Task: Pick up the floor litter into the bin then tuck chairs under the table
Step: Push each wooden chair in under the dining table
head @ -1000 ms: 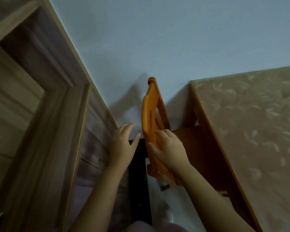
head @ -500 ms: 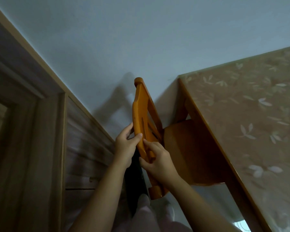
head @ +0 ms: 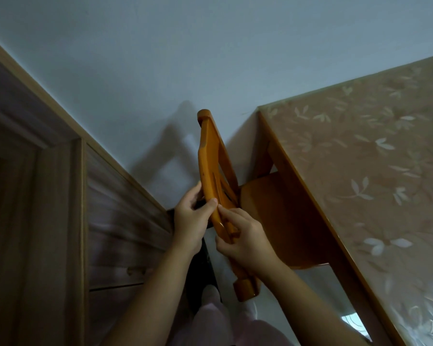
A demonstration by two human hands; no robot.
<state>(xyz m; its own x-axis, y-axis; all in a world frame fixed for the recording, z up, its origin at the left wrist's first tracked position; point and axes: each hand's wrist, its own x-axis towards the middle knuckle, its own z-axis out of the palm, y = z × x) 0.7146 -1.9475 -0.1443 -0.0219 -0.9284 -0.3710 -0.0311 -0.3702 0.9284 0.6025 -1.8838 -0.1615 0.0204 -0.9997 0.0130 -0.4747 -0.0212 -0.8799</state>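
Orange wooden chair (head: 211, 171) in the corner of the room, seen from above, backrest edge-on and close to the pale wall (head: 210, 58). Seat partly tucked beneath the bench (head: 360, 158): right part hidden under the bench's wooden rim, left part and backrest out in the open.

Left hand (head: 189, 221) clamped on the backrest's top rail from the left, thumb laid across the near face, fingers (head: 193, 196) curled round behind. Right hand (head: 245, 240) just beside it, thumb tips close together, fingers wrapped round the same rail from the right. Both hands grasping the chair.

Bench top covered in a tan sheet with a pale leaf pattern. Wooden door frame (head: 60, 208) and panelling to the left.

Pink trouser legs (head: 210, 320) below the hands, and a strip of pale floor (head: 323, 290) showing under the seat beside the bench. Rounded end of a backrest post low in view, near the knees. Chair's shadow faint on the wall.
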